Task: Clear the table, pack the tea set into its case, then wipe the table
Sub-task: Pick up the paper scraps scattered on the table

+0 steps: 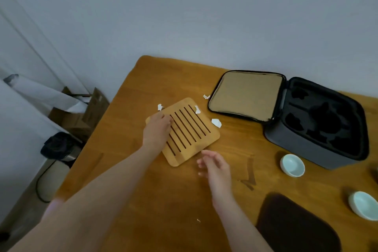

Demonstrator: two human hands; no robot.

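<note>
Two pale cups stand by the desk's [143, 190] right edge. The farther cup [292, 165] shows whole, just in front of the case. The nearer cup [364, 204] is cut off by the picture's border. Dark shapes at that same border are too cropped to make out.

The left hand [157, 129] lies on the left corner of the slatted wooden tray [190, 131]. Its back hides the fingertips, so I cannot tell whether its grip is pinched on anything or only pressing the wood. The right hand [214, 165] hovers just off the tray's near corner, blurred, with its grip apart, the fingers spread and holding nothing.

The tray sits flat near the middle of the desk, turned at an angle. White paper scraps [216, 122] lie around its far side, one of them on the tray's far edge and another near the case lid. A tiny crumb [198, 220] lies toward the near edge.

The case [319, 129] stands open at the far right. Its tan-lined lid [245, 94] is folded flat on the desk, and its moulded hollows are black and hard to read. A dark cloth [294, 225] lies at the near edge, partly cropped.

The desk is orange-brown wood, pushed against a plain grey wall [204, 16]. On the floor to its left are a bin [59, 145] with a dark liner, cardboard boxes [81, 112] and a looping cable [41, 186].
</note>
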